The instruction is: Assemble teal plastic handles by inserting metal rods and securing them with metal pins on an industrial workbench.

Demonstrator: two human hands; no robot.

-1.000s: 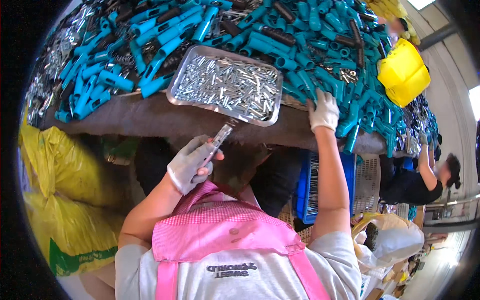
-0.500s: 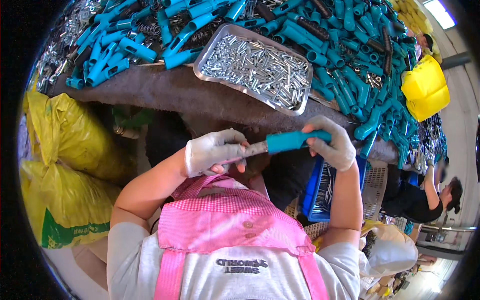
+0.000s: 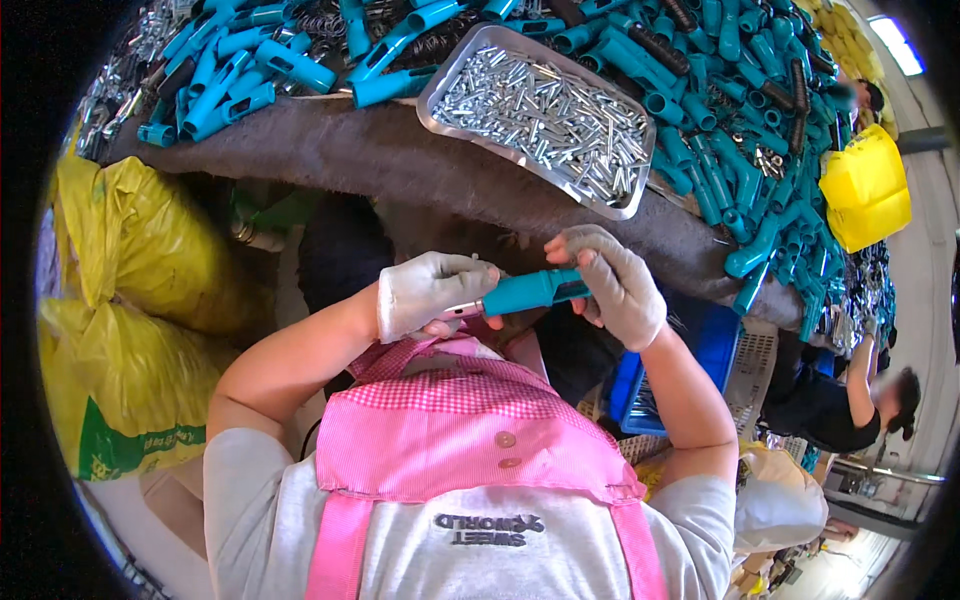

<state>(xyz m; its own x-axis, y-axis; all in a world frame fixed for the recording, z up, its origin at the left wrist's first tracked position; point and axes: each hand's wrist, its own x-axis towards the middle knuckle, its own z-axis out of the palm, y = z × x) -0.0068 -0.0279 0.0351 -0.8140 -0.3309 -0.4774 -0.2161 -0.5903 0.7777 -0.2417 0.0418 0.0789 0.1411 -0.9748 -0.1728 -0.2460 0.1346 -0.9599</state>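
Note:
My left hand (image 3: 432, 296), in a pale glove with bare fingertips, is closed round a short metal tube (image 3: 463, 311) and the near end of a teal plastic handle (image 3: 522, 292). The tube goes into the handle's left end, with only a short length showing. At the handle's other end, by a dark slot, my similarly gloved right hand (image 3: 618, 287) is closed with bent fingers; they partly hide that end. A metal tray (image 3: 425, 112) heaped with small silvery pins (image 3: 550, 120) stands on the bench just beyond my hands.
Teal handles (image 3: 400, 40) and dark springs (image 3: 650, 52) pile up on the brown-covered bench (image 3: 330, 140). Yellow sacks (image 3: 150, 240) stand left. A blue bin (image 3: 705, 335) is under my right forearm. A yellow container (image 3: 866, 188) and a co-worker (image 3: 830, 395) are at right.
The metal tube has gone deeper into the teal handle. The handle and my right hand have moved left, and my right fingers have shifted at the handle's end.

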